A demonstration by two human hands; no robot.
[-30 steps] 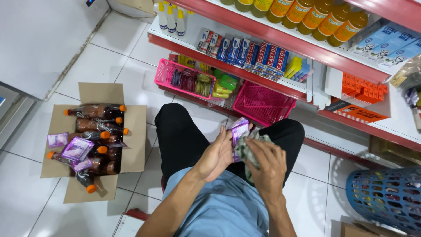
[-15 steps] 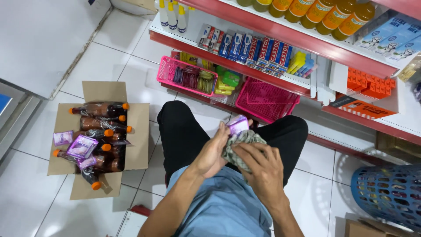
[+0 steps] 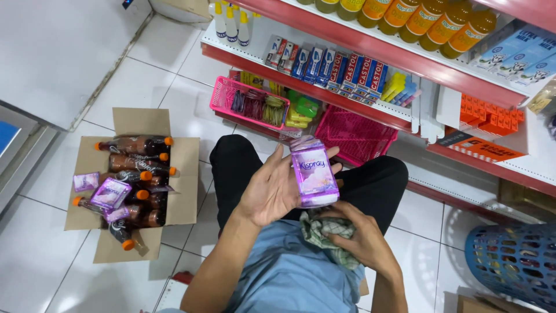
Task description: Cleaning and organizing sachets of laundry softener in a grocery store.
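Note:
I am seated on the floor facing a shop shelf. My left hand point(image 3: 277, 191) holds a purple refill pouch point(image 3: 314, 172) upright against its palm, fingers spread behind it. My right hand point(image 3: 356, 232) sits lower, in my lap, shut on a crumpled green-and-white checked cloth point(image 3: 326, 229) just under the pouch's bottom edge.
An open cardboard box point(image 3: 179, 174) on the tiles to my left holds several dark bottles with orange caps and purple pouches. Ahead, pink baskets point(image 3: 356, 136) sit on the bottom shelf. A blue mesh basket point(image 3: 512, 261) stands at the right.
The left hand has lifted the pouch up and turned its front to face me. The right hand with the cloth has dropped off the pouch into my lap.

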